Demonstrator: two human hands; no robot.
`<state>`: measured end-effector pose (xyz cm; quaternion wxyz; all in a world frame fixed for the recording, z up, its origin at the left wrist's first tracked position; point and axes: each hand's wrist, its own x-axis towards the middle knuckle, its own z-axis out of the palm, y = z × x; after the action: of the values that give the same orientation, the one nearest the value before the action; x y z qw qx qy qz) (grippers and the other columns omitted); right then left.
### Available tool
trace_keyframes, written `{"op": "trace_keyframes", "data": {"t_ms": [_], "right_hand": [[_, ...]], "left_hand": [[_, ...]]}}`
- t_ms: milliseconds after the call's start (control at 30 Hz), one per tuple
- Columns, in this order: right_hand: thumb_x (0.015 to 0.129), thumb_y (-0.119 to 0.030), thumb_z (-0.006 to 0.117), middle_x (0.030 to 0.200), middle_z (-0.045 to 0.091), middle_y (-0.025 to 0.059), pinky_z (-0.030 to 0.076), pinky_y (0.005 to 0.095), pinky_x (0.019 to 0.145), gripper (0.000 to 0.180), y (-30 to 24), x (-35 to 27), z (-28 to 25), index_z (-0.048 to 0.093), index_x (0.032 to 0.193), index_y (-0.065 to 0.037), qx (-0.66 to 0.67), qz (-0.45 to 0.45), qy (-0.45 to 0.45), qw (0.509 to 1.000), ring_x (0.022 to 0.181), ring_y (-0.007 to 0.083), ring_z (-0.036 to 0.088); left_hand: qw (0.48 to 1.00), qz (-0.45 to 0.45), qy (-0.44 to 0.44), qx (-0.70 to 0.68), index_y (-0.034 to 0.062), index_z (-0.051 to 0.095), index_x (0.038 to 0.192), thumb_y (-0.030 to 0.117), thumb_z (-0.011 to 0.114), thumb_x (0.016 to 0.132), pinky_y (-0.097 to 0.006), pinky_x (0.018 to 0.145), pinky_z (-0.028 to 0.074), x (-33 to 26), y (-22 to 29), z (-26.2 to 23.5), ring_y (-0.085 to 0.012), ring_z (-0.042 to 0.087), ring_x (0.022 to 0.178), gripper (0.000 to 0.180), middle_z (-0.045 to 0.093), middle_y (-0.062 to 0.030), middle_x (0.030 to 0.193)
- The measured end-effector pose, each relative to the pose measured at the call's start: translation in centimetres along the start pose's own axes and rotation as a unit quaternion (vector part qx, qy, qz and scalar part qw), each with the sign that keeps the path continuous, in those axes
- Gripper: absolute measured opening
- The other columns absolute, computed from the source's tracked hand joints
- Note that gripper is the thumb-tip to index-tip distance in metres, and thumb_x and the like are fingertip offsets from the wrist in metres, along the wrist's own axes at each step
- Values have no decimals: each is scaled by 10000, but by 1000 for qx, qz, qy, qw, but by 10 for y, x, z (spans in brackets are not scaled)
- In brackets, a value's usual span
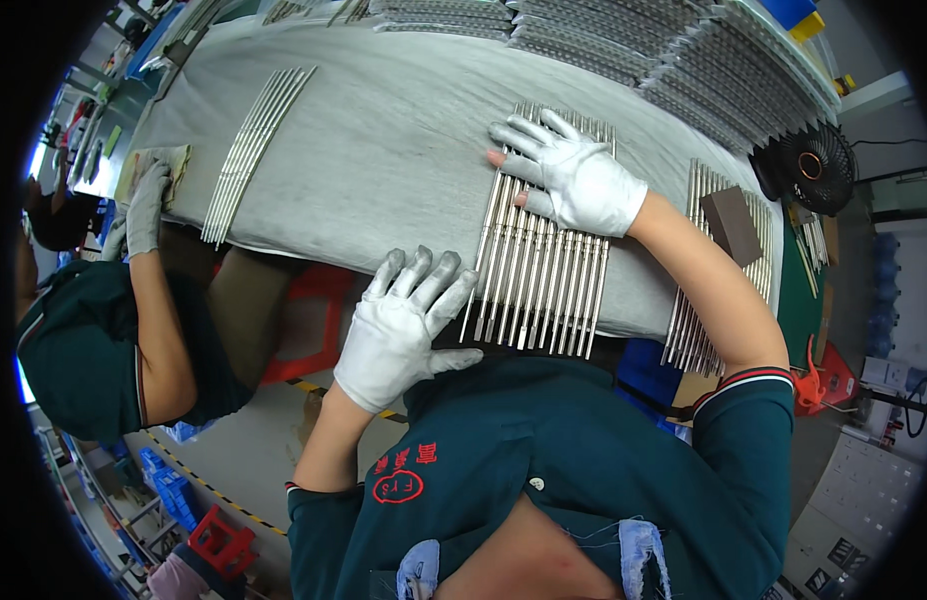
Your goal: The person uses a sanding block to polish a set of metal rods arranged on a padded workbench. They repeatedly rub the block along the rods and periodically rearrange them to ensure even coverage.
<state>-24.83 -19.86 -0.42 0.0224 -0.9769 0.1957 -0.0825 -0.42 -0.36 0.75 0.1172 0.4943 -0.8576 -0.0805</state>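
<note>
A row of slim, shiny metal rods (543, 270) lies side by side on the cloth-covered table, their near ends reaching past its front edge. My right hand (573, 180), in a white glove with bare tips showing on two digits, rests flat across the upper part of the rods, fingers spread. Just left of the row, my left hand (403, 325) is held over the table's front edge, gloved, its fingers stretched apart and greyed at the tips. It holds nothing; whether its fingertips touch the leftmost rod I cannot tell.
Another rod bundle (698, 300) with a brown block (731, 227) on it lies at the right, under my forearm. A smaller rod group (253, 155) lies left. Stacked trays (623, 50) line the back; a black fan (808, 165) stands right. A co-worker (113, 330) sits at left.
</note>
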Motion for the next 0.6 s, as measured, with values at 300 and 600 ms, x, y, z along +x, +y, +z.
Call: {"op": "trace_keyframes", "data": {"t_ms": [300,600], "right_hand": [[1022,-499,470,1569,418,169,248,562,1216,606,9,-28,-10,475,1494,-119,19,11,16,1000,1470,358,364],[1015,-496,485,1578,399,181,227,564,1222,620,1,-40,-27,461,1502,-113,13,19,7,1000,1469,373,359]], "left_hand": [[1000,18,2,-16,92,468,1441,492,832,666,-567,1113,376,8,6,5,-411,531,1265,945,571,-150,1379],[999,35,2,-16,100,505,1434,542,770,728,-579,1134,362,19,10,11,-393,543,1287,874,586,-136,1391]]}}
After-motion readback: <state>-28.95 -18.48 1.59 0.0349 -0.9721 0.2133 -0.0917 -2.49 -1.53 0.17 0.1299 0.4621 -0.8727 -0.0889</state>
